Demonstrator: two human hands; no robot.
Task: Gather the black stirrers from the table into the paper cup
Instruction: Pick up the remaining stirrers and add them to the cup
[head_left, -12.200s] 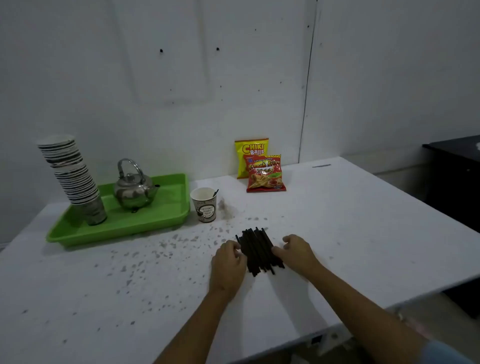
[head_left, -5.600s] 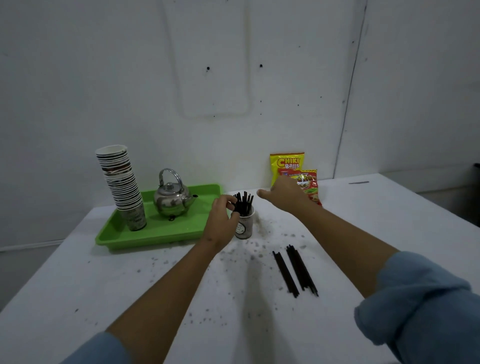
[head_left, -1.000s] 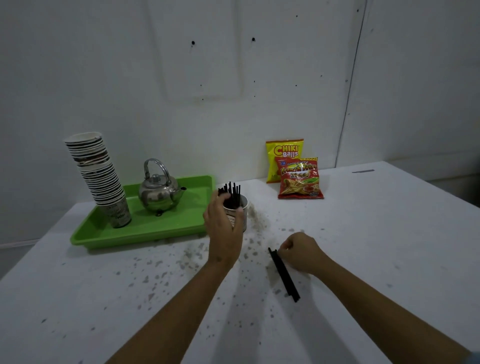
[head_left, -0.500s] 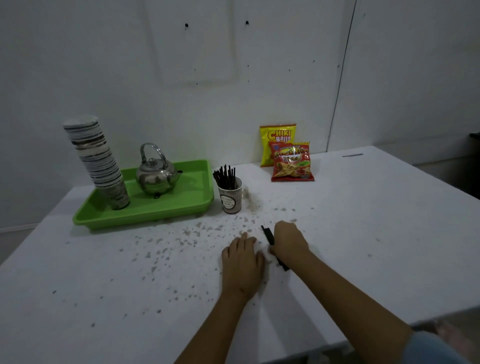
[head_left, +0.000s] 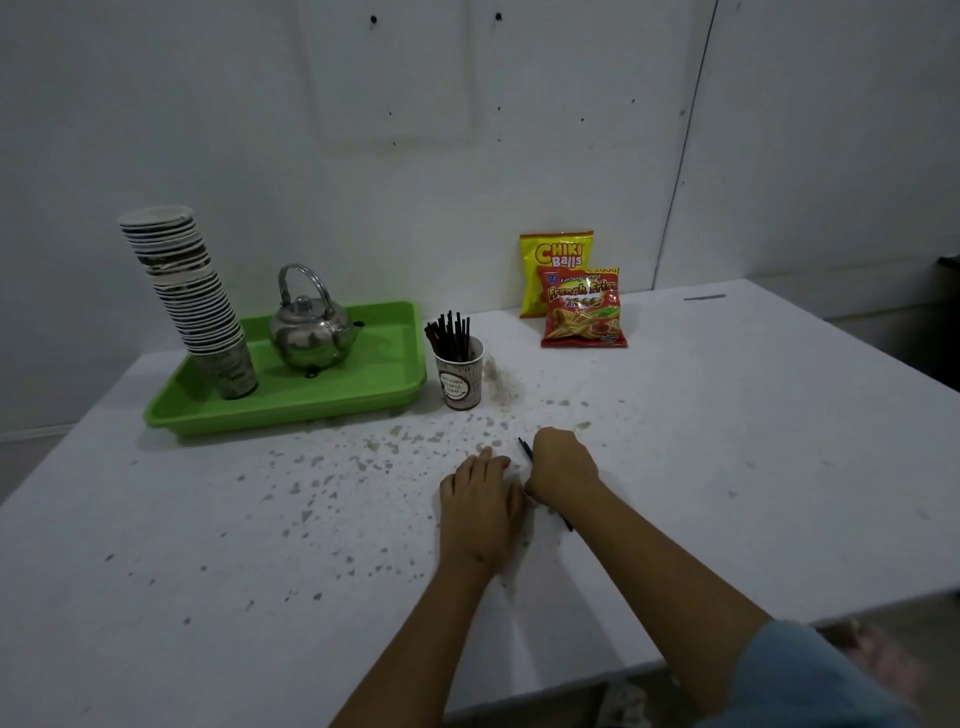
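A paper cup (head_left: 461, 382) stands beside the green tray, with several black stirrers (head_left: 450, 335) sticking up out of it. In front of it, on the speckled white table (head_left: 753, 441), my right hand (head_left: 562, 463) is closed over the last black stirrers (head_left: 525, 448); only one end shows above the fingers and another below the wrist. My left hand (head_left: 480, 499) lies flat on the table right beside the right hand, fingers together, holding nothing.
A green tray (head_left: 291, 400) at the back left carries a metal kettle (head_left: 311, 332) and a tall stack of paper cups (head_left: 192, 296). Two snack bags (head_left: 579, 299) lean by the wall. The table's front edge runs just below my forearms.
My left hand let go of the cup and came down flat beside my right hand. My right hand has closed over the stirrers on the table.
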